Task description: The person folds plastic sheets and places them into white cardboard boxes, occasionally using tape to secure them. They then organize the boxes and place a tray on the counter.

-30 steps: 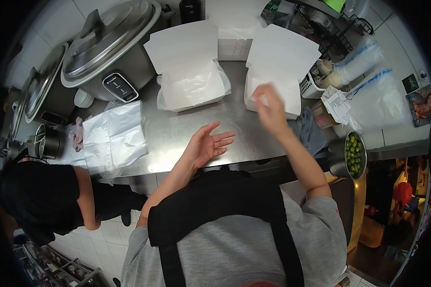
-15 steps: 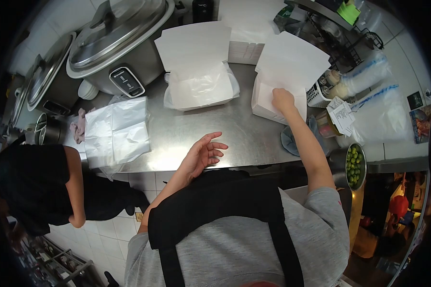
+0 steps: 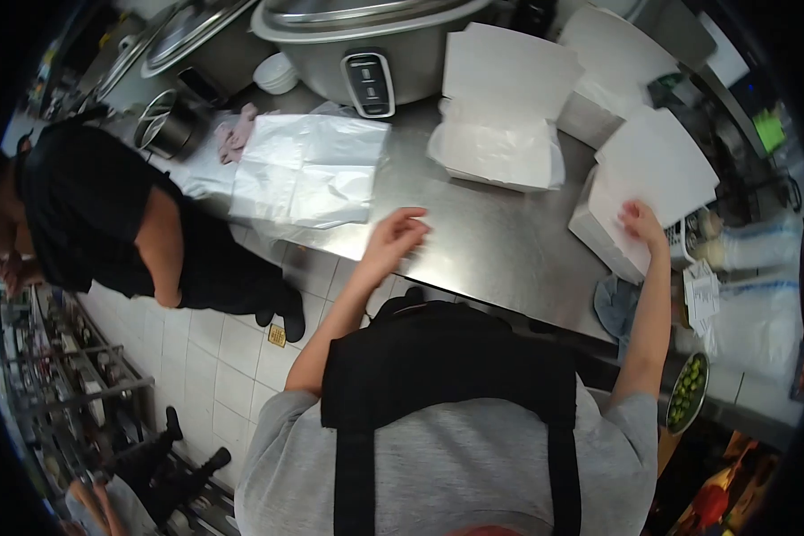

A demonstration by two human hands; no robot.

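Observation:
Above the steel counter's front edge, my left hand [image 3: 395, 243] is in the air with its fingers loosely apart and nothing in it. My right hand [image 3: 643, 223] is over the open white cardboard box [image 3: 598, 228] on the right, near its raised lid; the fingers are a little blurred but look apart, and no object shows in them. A second open white box [image 3: 500, 161], lined with clear plastic film, stands left of it. Behind these two is another white box [image 3: 590, 107].
White plastic sheets [image 3: 308, 170] lie on the counter [image 3: 491, 232] at left, before large rice cookers [image 3: 366, 54]. A bowl of small green fruit [image 3: 688, 393] and bagged packages [image 3: 759, 295] are at right. A person in black [image 3: 107, 205] stands left; another person [image 3: 116, 500] is lower left.
The camera view has turned left, so the counter things sit further right. My right hand has risen from inside the box and its fingers have loosened. My left hand stays empty.

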